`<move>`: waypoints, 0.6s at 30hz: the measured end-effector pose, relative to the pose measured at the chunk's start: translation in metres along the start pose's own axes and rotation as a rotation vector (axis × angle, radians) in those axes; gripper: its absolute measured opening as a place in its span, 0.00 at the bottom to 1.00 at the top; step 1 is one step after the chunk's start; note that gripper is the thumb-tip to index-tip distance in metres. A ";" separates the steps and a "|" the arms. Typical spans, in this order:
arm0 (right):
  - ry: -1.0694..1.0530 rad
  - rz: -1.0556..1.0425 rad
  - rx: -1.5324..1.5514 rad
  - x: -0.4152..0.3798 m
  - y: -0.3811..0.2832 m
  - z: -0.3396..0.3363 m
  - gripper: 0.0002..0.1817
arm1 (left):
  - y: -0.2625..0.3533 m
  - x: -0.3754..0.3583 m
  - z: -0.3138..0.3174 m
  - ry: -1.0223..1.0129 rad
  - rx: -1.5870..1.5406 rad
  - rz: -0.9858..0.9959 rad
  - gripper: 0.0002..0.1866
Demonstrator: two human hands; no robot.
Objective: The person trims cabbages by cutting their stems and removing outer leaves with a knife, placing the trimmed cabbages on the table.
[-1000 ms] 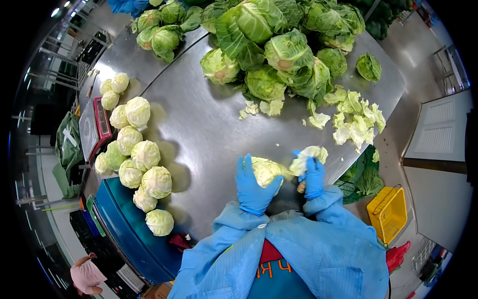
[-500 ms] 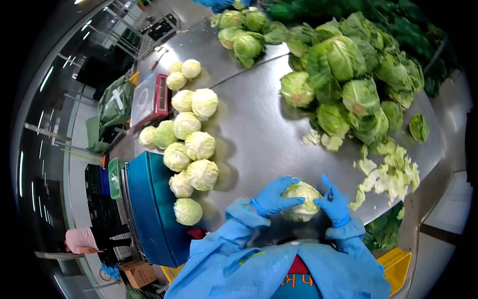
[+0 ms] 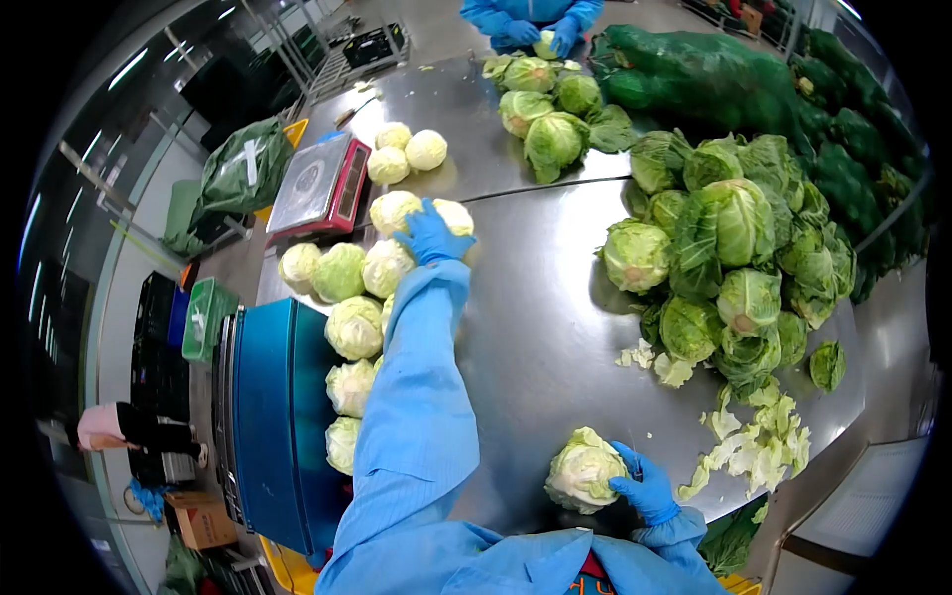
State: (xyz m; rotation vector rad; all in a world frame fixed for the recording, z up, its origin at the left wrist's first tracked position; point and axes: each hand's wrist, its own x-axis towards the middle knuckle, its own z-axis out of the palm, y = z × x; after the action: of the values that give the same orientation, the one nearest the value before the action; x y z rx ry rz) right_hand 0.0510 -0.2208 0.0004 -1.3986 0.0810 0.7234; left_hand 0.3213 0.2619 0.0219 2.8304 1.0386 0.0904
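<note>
My left hand (image 3: 434, 236) reaches across to the row of trimmed cabbages on the left, its thumb and fingers round a pale cabbage (image 3: 456, 215). Another pale cabbage (image 3: 394, 212) sits against its fingers. Near the front edge, my right hand (image 3: 647, 488) grips the right side of a trimmed cabbage (image 3: 583, 471), which rests on the steel table (image 3: 535, 327). My left sleeve hides part of the row.
Untrimmed cabbages (image 3: 734, 218) are heaped at right beside loose leaves (image 3: 759, 436). A red scale (image 3: 322, 188) and a blue bin (image 3: 283, 416) stand left. Green net sacks (image 3: 694, 74) lie behind. Across the table, a co-worker's gloved hands (image 3: 543, 35) hold a cabbage.
My left hand has left the front cabbage and reached forward-left to a cabbage in the row. My right hand stays at the front cabbage. The view has shifted, showing the co-worker more.
</note>
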 end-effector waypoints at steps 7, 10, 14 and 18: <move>-0.060 0.024 0.037 0.001 -0.012 0.005 0.40 | 0.005 -0.036 0.010 0.362 -0.161 0.318 0.56; -0.067 0.130 0.006 -0.004 -0.027 0.009 0.40 | -0.005 -0.072 -0.041 0.452 -0.481 0.430 0.53; -0.091 0.034 0.104 0.001 -0.006 0.006 0.40 | -0.055 -0.084 -0.083 0.550 -0.591 0.321 0.54; -0.072 0.045 0.064 -0.001 -0.008 0.004 0.39 | -0.111 -0.093 -0.107 0.459 -0.418 0.057 0.57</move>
State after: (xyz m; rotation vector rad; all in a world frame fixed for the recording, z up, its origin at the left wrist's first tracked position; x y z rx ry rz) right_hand 0.0525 -0.2174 0.0086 -1.3124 0.0786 0.8012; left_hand 0.1687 0.2954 0.1117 2.4988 0.8755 0.8864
